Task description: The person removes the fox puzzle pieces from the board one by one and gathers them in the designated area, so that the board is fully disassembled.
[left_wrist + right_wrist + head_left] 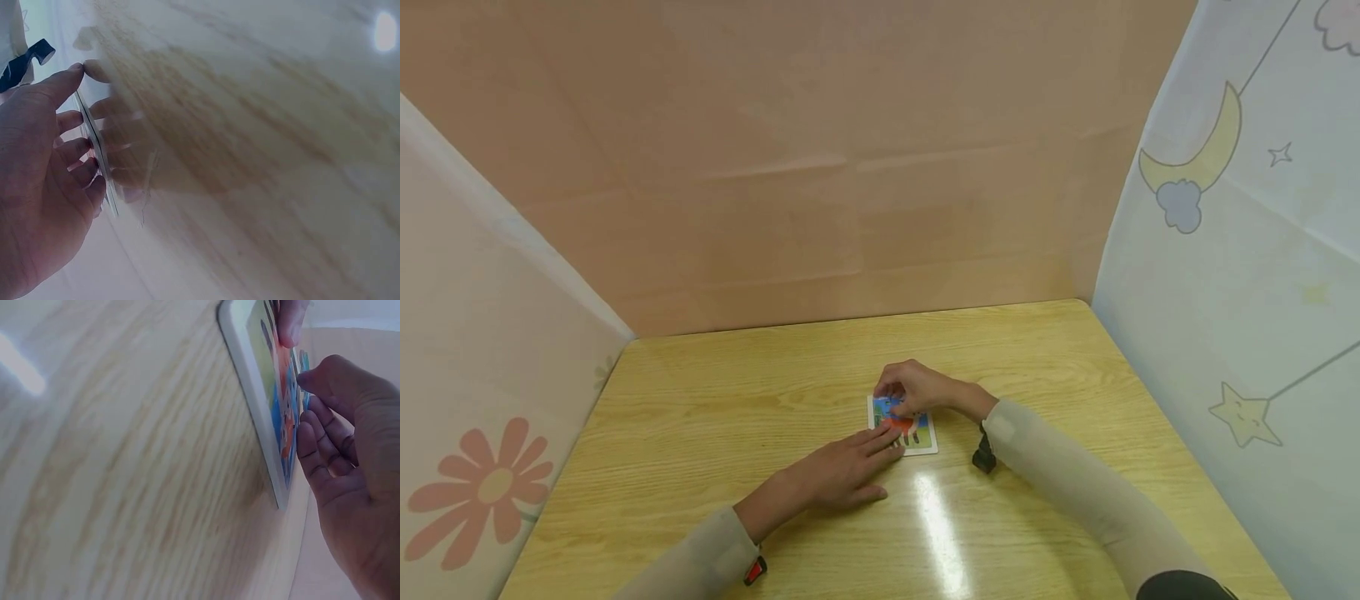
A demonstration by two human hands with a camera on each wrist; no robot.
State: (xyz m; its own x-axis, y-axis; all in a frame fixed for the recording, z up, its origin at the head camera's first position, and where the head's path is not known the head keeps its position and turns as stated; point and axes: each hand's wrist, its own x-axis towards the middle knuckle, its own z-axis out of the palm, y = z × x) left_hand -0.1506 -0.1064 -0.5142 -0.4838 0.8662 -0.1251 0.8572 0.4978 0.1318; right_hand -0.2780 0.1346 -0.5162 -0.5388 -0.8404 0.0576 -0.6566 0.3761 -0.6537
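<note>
Simply a colourful (white-rimmed) puzzle board (pixel 925 440)

Left hand (pixel 37 187) fingertips on puzzle board (pixel 100 153) edge.

Small screened-off tabletop booth, light wooden table (pixel 715 417) under both hands, plain tan backdrop (pixel 820 167) beyond them, flower-print sheet (pixel 482 487) on the left-hand side, moon-and-stars sheet (pixel 1232 250) on the right-hand side
</note>
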